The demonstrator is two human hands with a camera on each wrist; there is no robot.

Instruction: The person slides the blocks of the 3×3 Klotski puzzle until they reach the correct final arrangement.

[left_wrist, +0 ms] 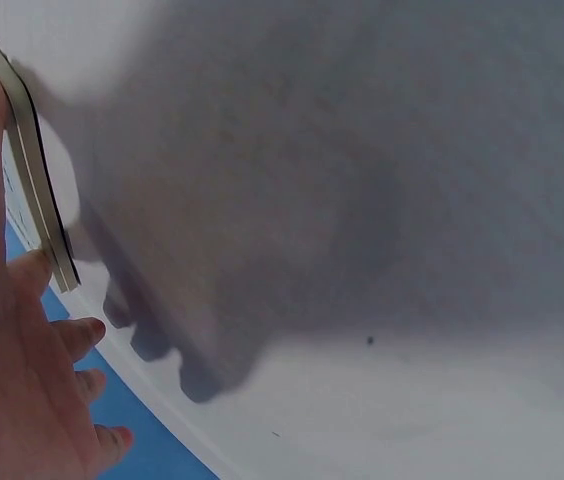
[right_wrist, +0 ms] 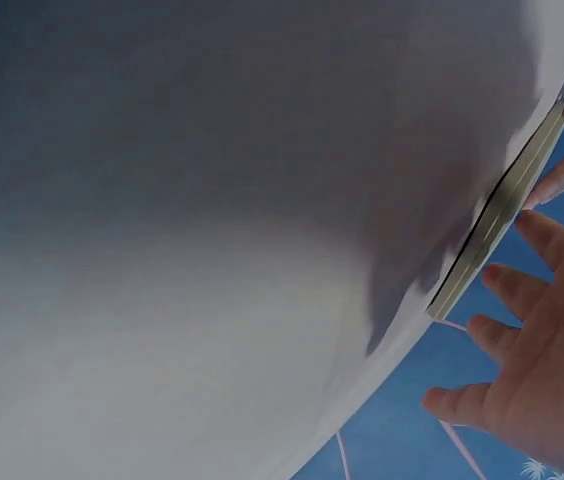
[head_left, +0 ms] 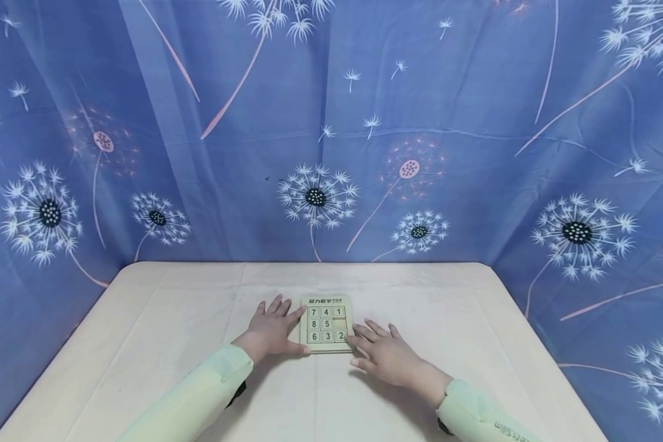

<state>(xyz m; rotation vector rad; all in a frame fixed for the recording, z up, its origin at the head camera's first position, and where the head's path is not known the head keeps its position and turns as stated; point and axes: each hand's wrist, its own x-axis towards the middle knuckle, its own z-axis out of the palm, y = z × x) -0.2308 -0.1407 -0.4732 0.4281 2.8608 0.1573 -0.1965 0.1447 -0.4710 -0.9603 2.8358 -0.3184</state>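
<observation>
A pale green sliding number puzzle (head_left: 304,328) lies flat on the table in the head view. Its rows read 7 4 1, then 8 5 and a vacant slot at the right, then 6 3 2. My left hand (head_left: 271,331) spreads along its left side, the index finger at the upper edge and the thumb by the lower left corner. From the right, my right hand (head_left: 392,357) reaches in with its index fingertip at the 2 tile (head_left: 340,336) and its other fingers extended. Both wrist views show the board's thin side (left_wrist: 34,165) (right_wrist: 497,215) beside the fingers.
A cream-covered table (head_left: 199,307) carries the puzzle near its middle. Behind and along both sides hangs a blue curtain (head_left: 243,202) with dandelion prints. Light green sleeves (head_left: 199,393) cover both forearms.
</observation>
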